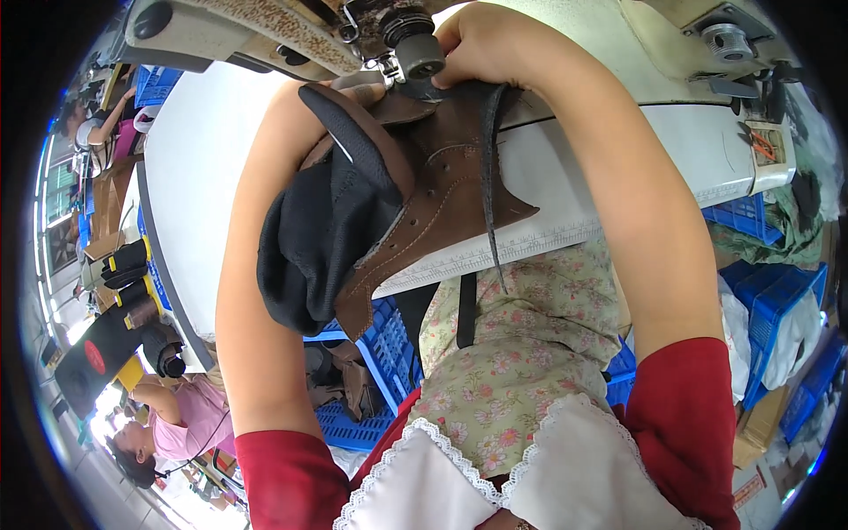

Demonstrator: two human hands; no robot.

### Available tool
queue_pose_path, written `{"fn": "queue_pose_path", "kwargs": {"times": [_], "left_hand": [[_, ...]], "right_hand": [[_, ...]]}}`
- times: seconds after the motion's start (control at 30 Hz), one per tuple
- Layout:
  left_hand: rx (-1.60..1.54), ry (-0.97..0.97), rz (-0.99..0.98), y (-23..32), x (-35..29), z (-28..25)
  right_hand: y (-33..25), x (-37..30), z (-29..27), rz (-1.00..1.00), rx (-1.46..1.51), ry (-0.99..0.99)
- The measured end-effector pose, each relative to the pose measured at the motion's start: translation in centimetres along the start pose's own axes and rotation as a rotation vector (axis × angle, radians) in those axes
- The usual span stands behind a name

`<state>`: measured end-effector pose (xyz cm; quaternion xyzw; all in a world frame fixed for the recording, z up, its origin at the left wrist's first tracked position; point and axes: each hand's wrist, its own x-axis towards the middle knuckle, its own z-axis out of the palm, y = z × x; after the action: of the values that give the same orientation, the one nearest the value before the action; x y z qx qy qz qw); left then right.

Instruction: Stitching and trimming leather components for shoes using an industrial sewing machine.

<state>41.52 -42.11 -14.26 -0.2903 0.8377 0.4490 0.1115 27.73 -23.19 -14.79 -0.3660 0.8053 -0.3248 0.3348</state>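
A brown leather shoe upper (415, 234) with a black fabric lining (322, 230) lies under the roller (420, 57) of a sewing machine (256, 31). Its lower part hangs over the table's near edge. Eyelet holes and pale stitching run along the leather, and a narrow dark strip (491, 177) trails down its right side. My left hand (358, 93) grips the upper left of the roller, mostly hidden behind the padded collar. On the roller's right, my right hand (486, 49) has its fingers bent and pinched on the leather's edge. The needle point is hard to make out.
The white table (199, 177) has a ruler strip (539, 238) along its near edge. Orange-handled snips (761, 146) sit in a holder at right. Below stand blue crates (389, 349), one with brown pieces. Thread cones (132, 274) and a person in pink (190, 420) are at left.
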Motion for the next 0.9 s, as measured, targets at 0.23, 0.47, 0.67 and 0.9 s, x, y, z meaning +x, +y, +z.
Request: {"fn": "queue_pose_path", "kwargs": {"times": [0.23, 0.47, 0.67, 0.9], "left_hand": [[-0.044, 0.027, -0.061, 0.0, -0.3, -0.1], [-0.104, 0.041, -0.147, -1.0, 0.5, -0.3], [-0.189, 0.01, -0.232, -1.2, 0.6, -0.6], [-0.524, -0.14, -0.144, 1.3, -2.2, 0.7]], "right_hand": [[0.4, 0.5, 0.4, -0.019, 0.025, -0.001], [0.0, 0.7, 0.4, 0.013, 0.022, -0.022], [-0.1, 0.6, 0.5, -0.022, -0.005, -0.021], [0.1, 0.3, 0.8, -0.017, -0.011, 0.065]]}}
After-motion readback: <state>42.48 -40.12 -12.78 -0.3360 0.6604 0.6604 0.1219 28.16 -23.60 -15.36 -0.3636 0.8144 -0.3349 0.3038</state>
